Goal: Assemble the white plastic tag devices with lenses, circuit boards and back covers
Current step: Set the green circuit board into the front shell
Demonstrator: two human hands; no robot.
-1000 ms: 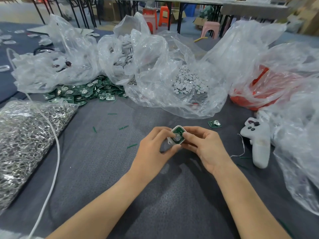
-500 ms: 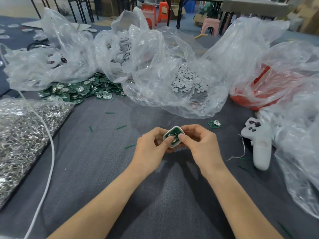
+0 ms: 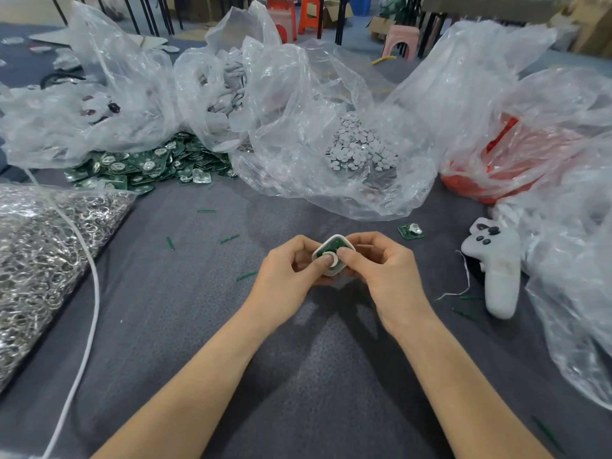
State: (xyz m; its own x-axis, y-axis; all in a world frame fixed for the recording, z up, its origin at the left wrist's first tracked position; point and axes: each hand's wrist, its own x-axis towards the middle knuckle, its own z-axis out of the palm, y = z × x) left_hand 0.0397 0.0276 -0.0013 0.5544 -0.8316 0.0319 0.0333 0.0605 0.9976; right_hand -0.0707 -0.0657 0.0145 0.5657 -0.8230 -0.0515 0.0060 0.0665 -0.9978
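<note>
Both thumbs have slid from the rim of the white tag shell onto the green circuit board seated in it. The left hand and right hand pinch the shell between thumbs and curled fingers, just above the grey table cloth.

A white plastic gadget shaped like a game controller is lying at right on a grey fabric table cover. A thin white cable is trailing across a clear bag of silvery metal rings. A pink plastic stool is standing beyond.
</note>
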